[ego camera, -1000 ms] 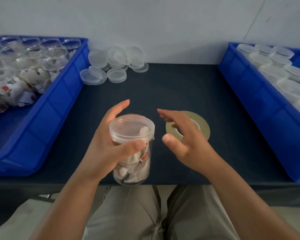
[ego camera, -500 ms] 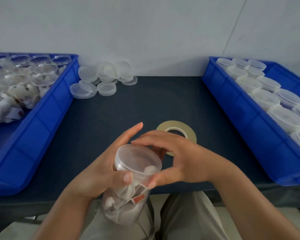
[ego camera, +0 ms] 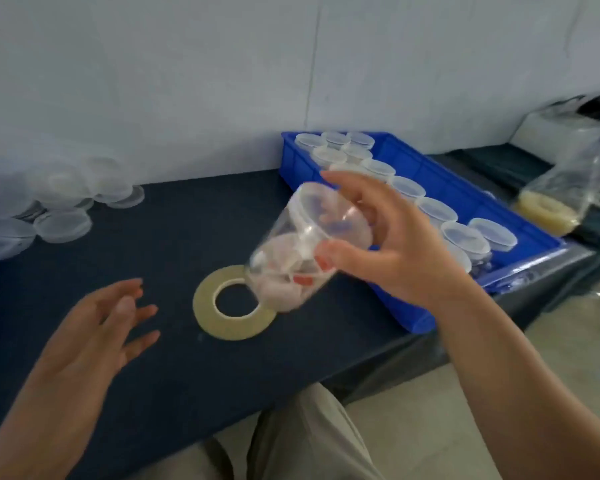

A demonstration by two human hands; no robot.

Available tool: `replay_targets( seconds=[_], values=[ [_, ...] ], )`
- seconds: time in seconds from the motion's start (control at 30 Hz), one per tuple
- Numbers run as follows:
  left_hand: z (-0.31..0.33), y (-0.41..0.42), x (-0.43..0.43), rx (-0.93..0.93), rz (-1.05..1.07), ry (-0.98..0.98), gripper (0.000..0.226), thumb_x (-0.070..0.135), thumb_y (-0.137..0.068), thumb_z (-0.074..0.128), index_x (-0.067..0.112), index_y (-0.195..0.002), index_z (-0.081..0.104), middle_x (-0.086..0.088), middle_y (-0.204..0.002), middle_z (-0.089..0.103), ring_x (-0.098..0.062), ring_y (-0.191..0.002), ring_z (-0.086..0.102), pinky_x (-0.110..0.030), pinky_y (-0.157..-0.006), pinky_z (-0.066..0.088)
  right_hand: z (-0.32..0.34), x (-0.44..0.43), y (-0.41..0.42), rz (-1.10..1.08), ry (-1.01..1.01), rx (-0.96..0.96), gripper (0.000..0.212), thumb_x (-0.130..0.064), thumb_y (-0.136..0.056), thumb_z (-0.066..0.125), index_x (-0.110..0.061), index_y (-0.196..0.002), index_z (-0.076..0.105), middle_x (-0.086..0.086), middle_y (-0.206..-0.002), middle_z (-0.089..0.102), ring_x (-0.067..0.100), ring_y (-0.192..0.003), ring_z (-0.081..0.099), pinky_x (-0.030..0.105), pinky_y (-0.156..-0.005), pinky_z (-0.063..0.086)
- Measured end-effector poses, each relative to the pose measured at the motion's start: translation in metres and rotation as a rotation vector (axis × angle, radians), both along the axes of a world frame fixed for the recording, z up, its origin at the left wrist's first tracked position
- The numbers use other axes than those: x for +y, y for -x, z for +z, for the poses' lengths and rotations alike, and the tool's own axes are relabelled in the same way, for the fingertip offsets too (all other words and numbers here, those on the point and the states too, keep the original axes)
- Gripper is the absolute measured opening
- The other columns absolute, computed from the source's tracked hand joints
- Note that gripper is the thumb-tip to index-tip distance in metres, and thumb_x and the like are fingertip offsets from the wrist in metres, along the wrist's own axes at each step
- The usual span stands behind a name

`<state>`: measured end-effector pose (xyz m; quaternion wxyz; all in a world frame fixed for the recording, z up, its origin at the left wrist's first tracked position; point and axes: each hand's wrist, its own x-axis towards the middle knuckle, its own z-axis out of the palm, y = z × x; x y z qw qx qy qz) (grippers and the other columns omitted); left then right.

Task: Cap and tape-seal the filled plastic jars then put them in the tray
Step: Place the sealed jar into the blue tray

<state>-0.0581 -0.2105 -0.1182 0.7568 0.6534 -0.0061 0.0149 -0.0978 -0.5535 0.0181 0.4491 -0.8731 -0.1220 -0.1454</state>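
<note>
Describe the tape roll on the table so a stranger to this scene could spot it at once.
Start at the dark table, between the blue tray on the right and the clear lids far left. Just below the jar held in the right hand lies the tape roll. It is the one flat yellowish ring there; its neighbours are clear plastic.

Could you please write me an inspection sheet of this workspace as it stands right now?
Surface: dark table, tape roll lying flat on it.
Job's things: filled jar, lidded, tilted, in the air; blue tray holding lidded jars.
Clutter: loose lids at the back left; clear bag with yellowish rolls far right.
Hands: right hand grips the filled jar; left hand open, holding nothing.
Cables: nothing seen.
Surroundings: pale wall behind.
</note>
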Motion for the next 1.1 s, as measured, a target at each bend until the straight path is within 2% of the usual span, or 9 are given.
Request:
replay_targets(
  seconds=[0.1, 0.2, 0.4, 0.6, 0.77, 0.83, 0.87, 0.97, 1.1],
  values=[
    [-0.018, -0.019, 0.005, 0.11, 0.004, -0.063, 0.023, 0.022, -0.111, 0.048, 0.031, -0.11, 0.069, -0.001, -0.132, 0.065, -0.021, -0.116, 0.069, -0.031, -0.078, 0.066, 0.033, -0.053, -0.019, -0.422, 0.175, -0.084, 0.081, -0.074, -0.068, 0.07, -0.043, -0.142, 0.058, -0.025, -0.13, 0.061, -0.006, -0.111, 0.06, 0.012, -0.091, 0.042],
    [-0.021, -0.029, 0.005, 0.225, 0.003, -0.067, 0.028, 0.015, -0.115, 0.039, 0.027, -0.105, 0.062, -0.002, -0.126, 0.063, -0.008, -0.089, 0.073, -0.015, -0.061, 0.061, 0.055, -0.114, -0.045, -0.69, 0.292, -0.069, 0.091, -0.075, -0.062, 0.064, -0.035, -0.144, 0.056, -0.014, -0.129, 0.053, 0.006, -0.112, 0.055, 0.024, -0.09, 0.04],
    [-0.019, -0.018, 0.004, 0.144, -0.027, -0.108, 0.027, 0.018, -0.113, 0.04, 0.022, -0.106, 0.066, 0.004, -0.115, 0.069, 0.002, -0.083, 0.076, -0.018, -0.065, 0.063, 0.04, -0.215, -0.108, -0.982, 0.335, 0.162, 0.09, -0.057, -0.079, 0.077, -0.017, -0.153, 0.045, 0.012, -0.148, 0.048, 0.035, -0.129, 0.058, 0.038, -0.092, 0.044],
    [-0.019, -0.012, 0.014, 0.169, 0.007, -0.133, 0.029, 0.011, -0.113, 0.039, 0.016, -0.106, 0.067, -0.002, -0.115, 0.071, -0.001, -0.081, 0.077, -0.02, -0.065, 0.063, -0.011, -0.267, -0.141, -0.998, 0.563, 0.571, 0.081, -0.062, -0.084, 0.074, -0.005, -0.14, 0.059, 0.027, -0.138, 0.056, 0.039, -0.104, 0.063, 0.037, -0.079, 0.048],
    [-0.02, -0.011, 0.015, 0.199, 0.021, -0.176, 0.03, 0.011, -0.113, 0.038, 0.015, -0.107, 0.067, -0.003, -0.115, 0.07, -0.001, -0.081, 0.077, -0.018, -0.066, 0.063, -0.052, -0.291, -0.14, -0.936, 0.486, 0.732, 0.072, -0.073, -0.082, 0.069, -0.008, -0.112, 0.071, 0.014, -0.115, 0.072, 0.03, -0.089, 0.065, 0.037, -0.071, 0.048],
    [-0.021, -0.012, 0.014, 0.218, 0.019, -0.191, 0.029, 0.011, -0.113, 0.038, 0.015, -0.107, 0.067, -0.004, -0.116, 0.07, -0.001, -0.081, 0.077, -0.019, -0.067, 0.063, -0.061, -0.293, -0.14, -0.91, 0.485, 0.766, 0.078, -0.082, -0.08, 0.053, -0.012, -0.105, 0.076, 0.01, -0.112, 0.072, 0.03, -0.097, 0.065, 0.043, -0.084, 0.052],
    [-0.021, -0.013, 0.013, 0.227, 0.016, -0.197, 0.029, 0.012, -0.113, 0.039, 0.015, -0.107, 0.067, -0.004, -0.117, 0.071, -0.002, -0.082, 0.077, -0.02, -0.067, 0.063, -0.066, -0.293, -0.141, -0.912, 0.472, 0.785, 0.087, -0.085, -0.082, 0.045, -0.012, -0.118, 0.074, 0.011, -0.123, 0.069, 0.033, -0.11, 0.063, 0.048, -0.098, 0.051],
    [-0.023, -0.013, 0.008, 0.231, 0.007, -0.217, 0.027, 0.012, -0.112, 0.041, 0.013, -0.109, 0.068, -0.006, -0.115, 0.072, -0.004, -0.083, 0.078, -0.021, -0.067, 0.064, -0.076, -0.29, -0.143, -0.88, 0.524, 0.784, 0.08, -0.074, -0.104, 0.03, -0.025, -0.167, 0.027, 0.01, -0.172, 0.027, 0.037, -0.155, 0.031, 0.055, -0.124, 0.027],
    [-0.023, -0.011, 0.001, 0.242, 0.0, -0.246, 0.028, 0.008, -0.112, 0.041, 0.01, -0.106, 0.068, -0.001, -0.102, 0.077, -0.004, -0.079, 0.078, -0.021, -0.064, 0.064, -0.076, -0.298, -0.144, -0.705, 0.706, 0.754, 0.046, -0.038, -0.115, 0.033, -0.022, -0.157, 0.036, 0.011, -0.17, 0.025, 0.038, -0.15, 0.031, 0.056, -0.124, 0.026]
  ],
)
